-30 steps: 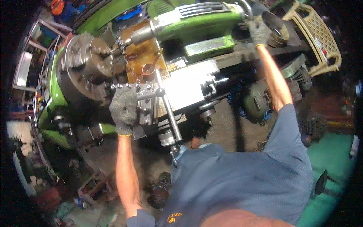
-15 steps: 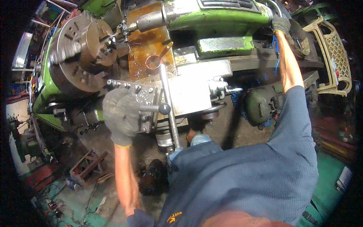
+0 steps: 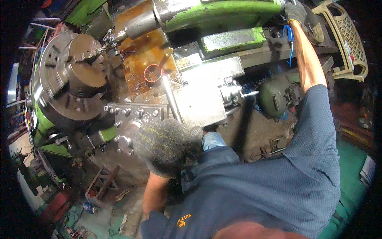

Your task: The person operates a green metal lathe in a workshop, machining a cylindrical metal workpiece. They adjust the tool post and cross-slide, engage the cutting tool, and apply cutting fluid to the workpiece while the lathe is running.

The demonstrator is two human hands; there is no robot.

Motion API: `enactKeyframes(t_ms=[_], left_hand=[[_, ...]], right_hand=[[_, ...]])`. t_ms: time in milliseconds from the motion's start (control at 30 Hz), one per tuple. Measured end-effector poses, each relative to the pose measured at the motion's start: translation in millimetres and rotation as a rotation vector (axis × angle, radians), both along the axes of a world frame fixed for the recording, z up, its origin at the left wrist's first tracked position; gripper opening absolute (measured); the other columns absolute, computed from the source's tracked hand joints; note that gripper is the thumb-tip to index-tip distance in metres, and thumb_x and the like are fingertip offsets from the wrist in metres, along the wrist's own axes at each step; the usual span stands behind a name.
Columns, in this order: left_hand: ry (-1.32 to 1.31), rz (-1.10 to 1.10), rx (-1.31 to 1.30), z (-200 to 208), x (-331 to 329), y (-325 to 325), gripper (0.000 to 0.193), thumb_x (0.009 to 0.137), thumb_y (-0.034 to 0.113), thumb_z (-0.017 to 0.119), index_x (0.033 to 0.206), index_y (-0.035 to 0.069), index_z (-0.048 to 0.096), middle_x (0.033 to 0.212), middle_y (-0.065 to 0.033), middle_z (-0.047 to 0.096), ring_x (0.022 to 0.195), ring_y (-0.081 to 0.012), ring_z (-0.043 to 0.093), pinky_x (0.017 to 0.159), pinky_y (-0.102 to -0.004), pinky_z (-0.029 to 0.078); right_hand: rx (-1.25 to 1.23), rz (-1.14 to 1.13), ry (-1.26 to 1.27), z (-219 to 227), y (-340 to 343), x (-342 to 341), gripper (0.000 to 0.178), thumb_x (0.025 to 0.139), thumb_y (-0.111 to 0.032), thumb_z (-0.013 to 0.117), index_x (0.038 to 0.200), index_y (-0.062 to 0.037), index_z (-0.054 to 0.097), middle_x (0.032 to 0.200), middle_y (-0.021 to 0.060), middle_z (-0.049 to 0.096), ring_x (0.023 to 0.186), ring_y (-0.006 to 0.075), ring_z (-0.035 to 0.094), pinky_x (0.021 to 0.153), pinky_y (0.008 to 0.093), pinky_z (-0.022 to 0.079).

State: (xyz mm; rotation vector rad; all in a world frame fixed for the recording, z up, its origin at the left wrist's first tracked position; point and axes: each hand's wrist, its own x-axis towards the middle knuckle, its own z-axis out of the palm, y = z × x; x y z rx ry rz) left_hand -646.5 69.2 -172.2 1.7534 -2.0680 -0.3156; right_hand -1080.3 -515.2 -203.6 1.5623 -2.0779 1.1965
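Observation:
My left hand (image 3: 165,147), in a dark knitted glove, is closed over the lower end of a long steel bar (image 3: 172,99), beside the bolted tool post (image 3: 137,111) of a lathe. Its fingers are partly hidden, so what lies inside them does not show. My right hand (image 3: 295,14), also gloved, reaches far right and grips the handwheel at the end of the green tailstock (image 3: 223,16). At the left, a large chuck (image 3: 51,91) holds a round metal workpiece (image 3: 85,59), both blurred as if turning. A drill bit (image 3: 104,48) points at the workpiece from the tailstock side.
A red cup (image 3: 152,74) with a brush in it stands on an oily brown plate (image 3: 139,51). A cross-slide handle (image 3: 251,93) juts right. Below is a dark green rounded machine housing (image 3: 274,99). A beige plastic chair (image 3: 352,51) stands far right.
My left hand has moved right and nearer my body, from the left side of the tool post to over the bar and the ball-knobbed lever. My right hand stays on the handwheel.

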Motion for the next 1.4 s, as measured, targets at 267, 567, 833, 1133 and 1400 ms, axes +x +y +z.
enactKeyframes(t_ms=[267,567,833,1133,1400], left_hand=[[0.029,-0.034,0.028,5,8,1,0.042,0.092,0.033,0.063,0.128,0.013,0.061,0.124,-0.0129,0.062,0.120,-0.0366,0.055,0.107,-0.0535,0.038],[0.016,-0.050,-0.007,9,1,-6,0.038,0.091,0.033,0.063,0.123,0.013,0.062,0.118,-0.0122,0.062,0.114,-0.0354,0.057,0.101,-0.0527,0.039],[0.000,-0.034,-0.084,4,-27,-5,0.035,0.089,0.032,0.063,0.119,0.014,0.063,0.113,-0.0115,0.062,0.109,-0.0344,0.057,0.096,-0.0520,0.040],[0.030,-0.027,-0.096,9,-29,-7,0.031,0.088,0.032,0.063,0.113,0.014,0.063,0.106,-0.0107,0.062,0.102,-0.0332,0.059,0.090,-0.0513,0.041],[0.048,-0.036,-0.047,2,-14,-5,0.028,0.086,0.031,0.063,0.109,0.014,0.064,0.101,-0.0101,0.062,0.097,-0.0321,0.060,0.085,-0.0506,0.042]], right_hand=[[-0.160,0.205,0.014,18,29,14,0.032,0.082,-0.014,0.061,0.109,-0.0118,0.076,0.095,0.0181,0.074,0.089,0.0332,0.073,0.081,0.0397,0.056],[0.183,0.024,0.208,-1,6,-43,0.039,0.086,-0.037,0.058,0.111,-0.0093,0.072,0.108,0.0217,0.071,0.101,0.0396,0.067,0.088,0.0465,0.052],[0.295,0.019,0.152,-27,-24,-59,0.051,0.087,-0.041,0.056,0.126,-0.0102,0.066,0.120,0.0262,0.066,0.113,0.0456,0.062,0.096,0.0507,0.048],[0.324,0.092,0.117,-33,-30,-75,0.049,0.086,-0.038,0.057,0.127,-0.0124,0.066,0.116,0.0256,0.068,0.107,0.0447,0.064,0.091,0.0496,0.050],[0.330,0.054,0.276,-9,-20,-79,0.046,0.086,-0.046,0.055,0.112,-0.0127,0.072,0.114,0.0239,0.068,0.106,0.0448,0.064,0.087,0.0524,0.050]])
